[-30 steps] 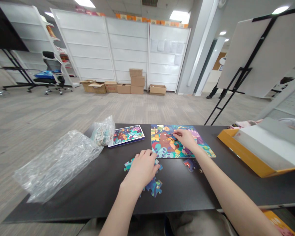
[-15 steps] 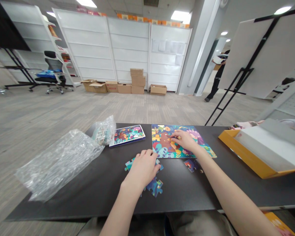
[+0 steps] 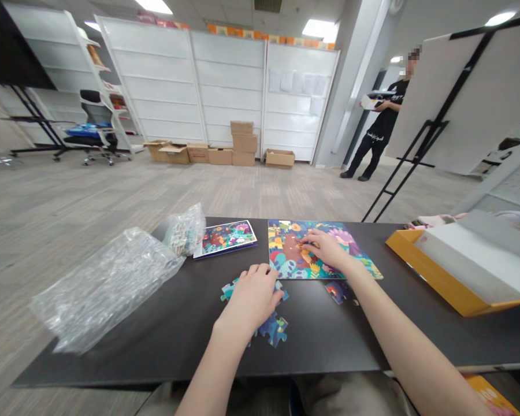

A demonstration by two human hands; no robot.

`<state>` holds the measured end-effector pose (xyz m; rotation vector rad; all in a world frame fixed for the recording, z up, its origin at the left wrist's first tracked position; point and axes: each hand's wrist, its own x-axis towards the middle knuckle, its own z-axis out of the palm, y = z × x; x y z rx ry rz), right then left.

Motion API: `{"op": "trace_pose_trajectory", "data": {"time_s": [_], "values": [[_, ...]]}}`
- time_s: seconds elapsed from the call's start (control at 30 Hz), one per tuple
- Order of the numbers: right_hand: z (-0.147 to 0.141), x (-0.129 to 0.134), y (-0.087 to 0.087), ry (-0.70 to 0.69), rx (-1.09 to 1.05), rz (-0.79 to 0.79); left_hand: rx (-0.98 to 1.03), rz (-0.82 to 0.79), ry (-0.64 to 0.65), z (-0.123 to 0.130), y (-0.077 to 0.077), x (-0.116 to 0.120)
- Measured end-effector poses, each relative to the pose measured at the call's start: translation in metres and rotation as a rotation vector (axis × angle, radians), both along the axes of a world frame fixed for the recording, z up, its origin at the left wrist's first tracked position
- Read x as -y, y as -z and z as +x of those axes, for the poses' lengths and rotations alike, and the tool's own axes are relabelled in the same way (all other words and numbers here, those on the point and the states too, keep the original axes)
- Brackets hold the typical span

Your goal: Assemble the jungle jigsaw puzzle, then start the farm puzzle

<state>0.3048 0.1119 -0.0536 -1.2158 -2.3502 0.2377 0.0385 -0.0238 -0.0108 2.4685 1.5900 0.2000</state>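
Observation:
My right hand (image 3: 327, 248) lies on a colourful jigsaw puzzle (image 3: 290, 254), its fingertips pinching a small orange jigsaw piece (image 3: 304, 245) at the puzzle's middle. My left hand (image 3: 251, 300) rests palm down on a loose heap of blue-green jigsaw pieces (image 3: 272, 330), hiding most of them. Another loose piece (image 3: 338, 292) lies on the black table (image 3: 329, 341) just below the puzzle's front edge. A picture card (image 3: 225, 238) of the same bright style lies to the left of the puzzle, beside a clear bag of pieces (image 3: 184, 232).
Crumpled bubble wrap (image 3: 106, 290) lies at the table's left end, and an open orange box (image 3: 433, 271) stands at the right. Behind the table, a person (image 3: 381, 112) holds a white object near an easel (image 3: 442, 98). Cardboard boxes (image 3: 225, 151) line the far wall.
The person in the background has stepped out from behind the easel to the left. My hands have barely moved, and the whole view has drifted slightly.

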Motion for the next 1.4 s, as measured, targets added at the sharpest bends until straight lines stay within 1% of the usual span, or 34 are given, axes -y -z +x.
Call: {"op": "trace_pose_trajectory", "data": {"time_s": [0.37,0.63,0.87,1.13,1.27,1.4], "values": [[0.0,-0.002,0.001,-0.055,-0.033,-0.015,-0.001,-0.013,-0.004,0.0,-0.001,0.001],[0.001,-0.002,0.001,-0.091,-0.011,-0.006,0.009,0.004,0.004,0.0,0.002,0.0],[0.001,-0.003,0.004,-0.058,0.028,0.02,0.007,-0.013,0.0,0.0,0.001,0.0],[-0.001,0.0,0.001,-0.053,0.05,-0.001,0.025,-0.004,0.004,0.0,-0.002,0.001],[-0.002,0.003,-0.002,-0.044,0.04,-0.007,0.064,-0.006,0.002,-0.005,-0.005,-0.001],[-0.003,0.005,-0.005,-0.021,0.033,-0.03,0.125,0.014,-0.024,-0.021,-0.011,-0.003]]}}
